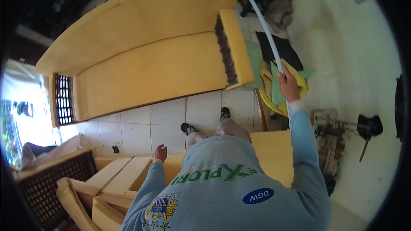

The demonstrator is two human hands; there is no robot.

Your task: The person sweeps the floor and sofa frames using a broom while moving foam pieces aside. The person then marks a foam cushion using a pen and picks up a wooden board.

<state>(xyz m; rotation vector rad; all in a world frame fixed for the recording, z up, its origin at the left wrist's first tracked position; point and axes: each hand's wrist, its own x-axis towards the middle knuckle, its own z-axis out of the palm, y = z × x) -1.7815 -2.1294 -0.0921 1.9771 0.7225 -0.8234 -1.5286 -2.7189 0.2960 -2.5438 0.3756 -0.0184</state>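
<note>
My right hand (289,85) is closed around the pale handle of a broom (269,34). The broom is raised, its blue head and dark bristles at the top of the view, by the far corner of a yellow foam-covered sofa frame (150,68). Below the gripping hand lies a yellow tub (274,105) with green and tan foam scraps in it. My left hand (160,153) hangs low on the left with nothing in it, fingers loosely bent and apart. It is nearest to some cream foam-covered furniture parts (115,171).
White floor tiles (167,115) run between the sofa and my feet. A black sheet (280,50) lies by the wall at right. A cluttered wooden stand (329,141) and a black seat-like object (370,126) are on the right. A dark lattice panel (55,188) stands lower left.
</note>
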